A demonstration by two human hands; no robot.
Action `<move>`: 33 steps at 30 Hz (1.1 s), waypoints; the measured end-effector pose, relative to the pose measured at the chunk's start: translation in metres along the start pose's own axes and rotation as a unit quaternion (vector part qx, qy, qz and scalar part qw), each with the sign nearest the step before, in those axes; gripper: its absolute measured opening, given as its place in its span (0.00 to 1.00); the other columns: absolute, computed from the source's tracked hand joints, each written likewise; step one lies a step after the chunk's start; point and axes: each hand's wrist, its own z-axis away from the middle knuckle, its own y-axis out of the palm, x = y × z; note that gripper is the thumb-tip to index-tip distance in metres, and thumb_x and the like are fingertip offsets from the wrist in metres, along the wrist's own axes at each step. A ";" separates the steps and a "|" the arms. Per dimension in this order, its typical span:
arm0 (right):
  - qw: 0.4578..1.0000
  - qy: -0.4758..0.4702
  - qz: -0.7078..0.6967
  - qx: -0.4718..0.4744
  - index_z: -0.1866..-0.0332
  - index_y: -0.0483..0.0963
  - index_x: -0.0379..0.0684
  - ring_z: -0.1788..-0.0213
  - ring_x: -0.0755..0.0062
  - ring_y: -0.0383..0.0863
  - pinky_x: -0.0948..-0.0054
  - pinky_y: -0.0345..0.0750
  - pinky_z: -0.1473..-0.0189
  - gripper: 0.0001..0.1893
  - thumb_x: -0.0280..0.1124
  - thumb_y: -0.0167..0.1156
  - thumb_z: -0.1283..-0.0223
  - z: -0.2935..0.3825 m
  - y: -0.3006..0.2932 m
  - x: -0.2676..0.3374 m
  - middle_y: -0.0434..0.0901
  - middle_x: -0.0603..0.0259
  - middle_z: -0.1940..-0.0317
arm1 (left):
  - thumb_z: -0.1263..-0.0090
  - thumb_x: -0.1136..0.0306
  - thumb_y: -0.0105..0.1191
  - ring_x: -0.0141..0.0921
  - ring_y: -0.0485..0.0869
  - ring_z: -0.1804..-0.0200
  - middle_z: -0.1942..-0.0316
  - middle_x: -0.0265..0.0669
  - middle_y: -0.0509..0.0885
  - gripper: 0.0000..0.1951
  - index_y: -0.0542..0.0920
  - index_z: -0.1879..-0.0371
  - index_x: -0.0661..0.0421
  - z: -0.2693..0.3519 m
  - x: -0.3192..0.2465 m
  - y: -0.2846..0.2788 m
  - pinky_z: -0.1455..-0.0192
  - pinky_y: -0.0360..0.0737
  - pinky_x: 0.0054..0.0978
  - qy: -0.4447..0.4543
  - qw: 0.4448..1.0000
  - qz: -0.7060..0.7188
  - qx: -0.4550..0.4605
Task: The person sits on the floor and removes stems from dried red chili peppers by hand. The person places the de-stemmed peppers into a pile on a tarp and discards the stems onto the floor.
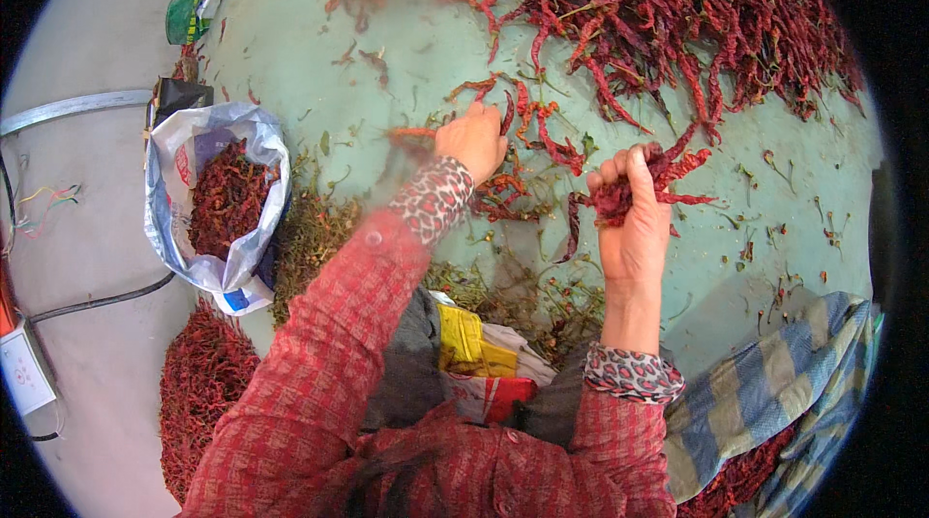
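Observation:
My right hand (635,188) is closed around a bunch of dried red chili peppers (613,204). Their tips stick out on both sides of the fist, and one dark pod hangs down at the left. Over the pale green floor surface (290,68), my left hand (472,141) is at a few loose dried chilies (555,144), back of the hand up. One dark pod (507,112) stands up beside its fingers. The fingertips are mostly hidden, so whether they grip a pod cannot be told.
A large heap of dried chilies (675,17) lies at the far side. An open woven sack (283,177) holding chili pieces (231,206) stands left. Stems and debris (312,242) lie near my legs. More chilies (199,387) fill the lower left. A striped cloth (762,387) lies right; a cable (101,300) runs left.

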 end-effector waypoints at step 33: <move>0.994 -0.017 -0.105 -0.030 0.62 0.71 0.38 0.63 0.71 0.77 0.72 0.75 0.60 0.08 0.31 0.56 0.42 -0.013 -0.020 0.015 0.77 0.63 0.68 | 0.39 0.69 0.47 0.42 0.76 0.61 0.60 0.43 0.72 0.11 0.72 0.57 0.54 -0.011 -0.023 -0.029 0.61 0.75 0.39 0.209 0.969 0.079 -0.106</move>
